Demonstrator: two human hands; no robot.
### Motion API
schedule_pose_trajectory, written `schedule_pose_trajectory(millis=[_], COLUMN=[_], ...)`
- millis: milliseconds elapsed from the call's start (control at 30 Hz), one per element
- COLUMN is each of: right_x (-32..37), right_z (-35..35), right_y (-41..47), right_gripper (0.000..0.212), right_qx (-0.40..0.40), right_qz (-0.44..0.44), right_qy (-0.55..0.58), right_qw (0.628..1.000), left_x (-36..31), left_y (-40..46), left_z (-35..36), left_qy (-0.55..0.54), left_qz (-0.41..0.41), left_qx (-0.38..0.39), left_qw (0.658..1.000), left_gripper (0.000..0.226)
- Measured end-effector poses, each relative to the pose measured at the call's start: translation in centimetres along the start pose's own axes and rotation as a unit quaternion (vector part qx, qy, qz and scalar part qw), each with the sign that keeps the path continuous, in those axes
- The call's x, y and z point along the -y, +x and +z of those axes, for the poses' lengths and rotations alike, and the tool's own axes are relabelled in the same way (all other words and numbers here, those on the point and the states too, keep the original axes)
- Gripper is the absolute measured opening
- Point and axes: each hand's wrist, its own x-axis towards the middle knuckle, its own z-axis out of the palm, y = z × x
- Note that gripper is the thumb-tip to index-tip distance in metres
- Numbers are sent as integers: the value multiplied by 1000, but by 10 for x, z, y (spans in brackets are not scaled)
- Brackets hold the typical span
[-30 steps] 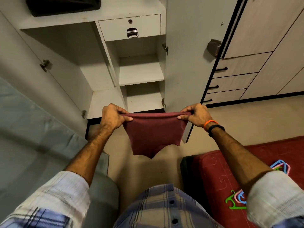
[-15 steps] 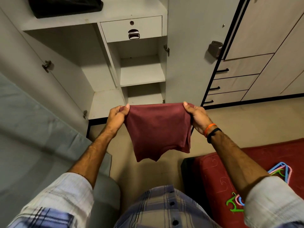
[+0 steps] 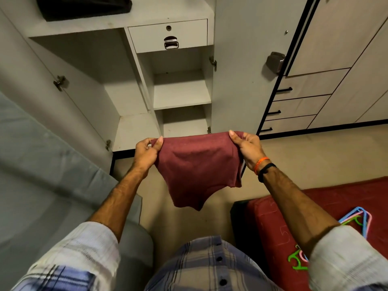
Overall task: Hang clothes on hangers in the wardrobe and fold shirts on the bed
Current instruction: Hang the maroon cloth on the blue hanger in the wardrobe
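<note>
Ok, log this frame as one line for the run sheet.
phase: folding | left hand: pinches shirt corner | right hand: pinches other corner | maroon shirt: hanging folded, mid-air before open wardrobe | hangers: on bed

Head camera looks steeply down, close over hands [image 3: 147, 151].

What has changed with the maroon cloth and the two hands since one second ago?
Both hands turned: a second ago the knuckles faced up with the cloth's top edge pulled taut; now the left hand and right hand pinch the folded maroon shirt with thumbs on top, and it hangs broader and looser. No grip was let go. The wardrobe, the red bed and the hangers look unchanged.
</note>
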Motion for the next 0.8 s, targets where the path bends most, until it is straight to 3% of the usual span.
schedule_pose_trajectory(millis=[133,233,367,467,600,800], right_x=[13,20,27,31,32,29], right_z=[13,23,35,43,47,31], right_y=[-6,-7,-10,-11,-10,-3], right_gripper=[22,25,19,11,12,14], right_qx=[23,44,83,131,175,147], right_qz=[-8,-25,-57,-75,-95,-83], right_qy=[7,-29,-117,-184,-225,-221], right_qw=[1000,998,988,971,954,961], left_x=[9,16,20,20,16,2], left_y=[-4,-11,-15,-24,-34,-27], left_z=[-8,-7,7,30,55,56], left_qy=[-11,12,122,201,172,178], left_qz=[-28,-44,-28,26,38,95], left_qx=[41,90,192,236,232,278], left_qw=[999,995,973,950,957,939], left_gripper=[7,24,48,42,39,18])
